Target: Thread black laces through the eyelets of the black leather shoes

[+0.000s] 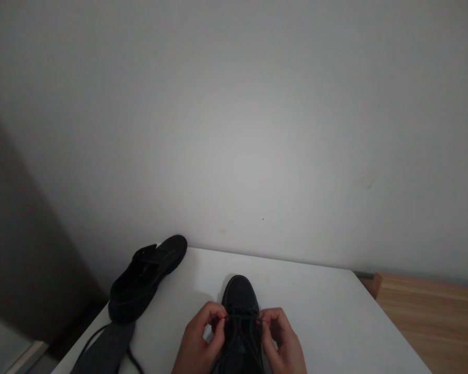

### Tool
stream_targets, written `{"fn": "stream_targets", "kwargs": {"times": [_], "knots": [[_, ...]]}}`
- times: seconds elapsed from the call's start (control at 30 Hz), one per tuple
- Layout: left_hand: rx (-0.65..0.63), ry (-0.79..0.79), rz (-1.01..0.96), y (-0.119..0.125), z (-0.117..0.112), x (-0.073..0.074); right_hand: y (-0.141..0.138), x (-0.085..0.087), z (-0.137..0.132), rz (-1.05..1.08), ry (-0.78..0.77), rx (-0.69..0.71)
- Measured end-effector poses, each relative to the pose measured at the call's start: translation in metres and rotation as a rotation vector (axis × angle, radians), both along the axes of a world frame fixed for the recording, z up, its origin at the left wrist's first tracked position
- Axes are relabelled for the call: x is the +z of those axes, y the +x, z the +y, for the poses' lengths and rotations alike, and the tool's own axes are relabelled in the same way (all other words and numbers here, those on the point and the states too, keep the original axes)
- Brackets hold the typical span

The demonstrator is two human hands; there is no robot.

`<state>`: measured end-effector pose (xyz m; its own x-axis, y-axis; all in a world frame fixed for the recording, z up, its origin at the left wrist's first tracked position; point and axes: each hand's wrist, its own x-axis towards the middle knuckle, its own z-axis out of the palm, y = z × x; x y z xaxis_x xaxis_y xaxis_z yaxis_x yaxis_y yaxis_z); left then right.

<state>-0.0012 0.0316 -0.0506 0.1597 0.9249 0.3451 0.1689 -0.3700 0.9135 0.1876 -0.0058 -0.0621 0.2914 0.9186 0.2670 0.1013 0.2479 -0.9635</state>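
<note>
A black shoe point(239, 298) stands on a white table point(327, 311), toe pointing away from me toward the wall. My left hand point(200, 337) pinches the shoe's dark lace point(242, 318) on its left side. My right hand point(283, 340) pinches the same lace on the right side. Both hands are closed, thumbs and forefingers pressed on the lace across the top of the shoe. The shoe's heel is cut off by the bottom edge of the view.
A second black shoe point(148, 278) lies at the table's left corner, its lace trailing toward me. A grey cloth point(107, 350) lies in front of it. A wooden surface point(432, 317) adjoins the table on the right. A plain wall rises behind.
</note>
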Motion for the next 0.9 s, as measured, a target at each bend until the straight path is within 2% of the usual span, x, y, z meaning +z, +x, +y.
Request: {"fn": "stream_targets", "kwargs": {"times": [0.07, 0.17, 0.33, 0.53, 0.63, 0.8, 0.9], "knots": [[-0.019, -0.041, -0.037, 0.0, -0.001, 0.0, -0.004, 0.0, 0.0, 0.049, 0.009, -0.043], [-0.053, -0.099, -0.099, 0.001, -0.001, 0.002, -0.006, 0.003, -0.001, 0.11, -0.01, -0.027], [-0.075, -0.179, -0.128, 0.0, -0.001, 0.003, -0.001, 0.007, 0.0, 0.265, -0.054, 0.072], [-0.074, -0.181, -0.178, -0.005, 0.0, 0.004, 0.014, 0.002, 0.004, 0.565, -0.076, 0.161], [-0.056, -0.215, -0.271, -0.013, 0.002, 0.008, 0.026, 0.002, 0.006, 0.689, -0.063, 0.12], [0.054, -0.318, -0.459, -0.022, 0.007, 0.013, 0.039, 0.01, 0.002, 0.811, -0.091, 0.113], [0.024, -0.403, -0.666, -0.022, 0.01, 0.015, 0.042, 0.017, -0.002, 0.83, -0.133, 0.116]]}}
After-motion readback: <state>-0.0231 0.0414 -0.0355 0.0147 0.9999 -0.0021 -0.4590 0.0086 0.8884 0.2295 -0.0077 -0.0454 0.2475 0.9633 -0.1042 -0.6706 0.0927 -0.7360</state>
